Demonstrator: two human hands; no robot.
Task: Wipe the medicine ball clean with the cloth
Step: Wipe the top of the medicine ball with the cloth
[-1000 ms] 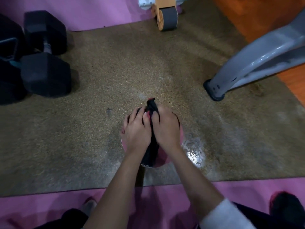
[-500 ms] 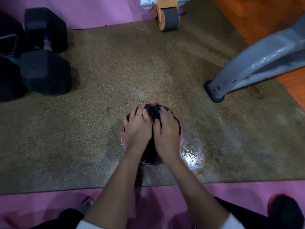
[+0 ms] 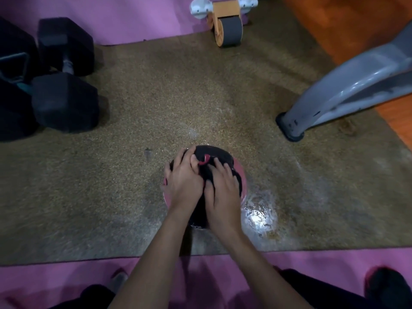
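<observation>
Medicine ball [image 3: 243, 182], pink, sits low in the middle of the view on a speckled brown mat [image 3: 133, 197], almost wholly covered by a black cloth [image 3: 214, 153] and two bare hands. Nearest the camera, dark-clad legs [image 3: 93, 295] rest on a pink mat [image 3: 55, 277] whose edge meets the brown one, and both bare forearms reach forward from there. The left hand [image 3: 182, 179] lies on the left side of the ball, its fingers [image 3: 186, 155] spread and pressing the cloth to the curve of the top. The right hand [image 3: 223, 190] lies just beside it on the right, fingers [image 3: 219, 165] slightly apart and flat on the fabric, thumb pointing toward the left hand; a fold of cloth runs down between the two hands. A small red tag [image 3: 204, 161] shows on the cloth at the fingertips. A wet, shining patch [image 3: 258, 214] marks the brown mat just right of the ball. Farther off, a black hex dumbbell [image 3: 64, 101] stands at the left and the grey foot of an exercise machine [image 3: 330, 99] at the right, both well apart from the ball. At the far edge an orange-and-grey wheel roller [image 3: 229, 30] rests where the brown mat meets more pink matting [image 3: 133, 18], with wooden floor [image 3: 345, 23] at the top right.
</observation>
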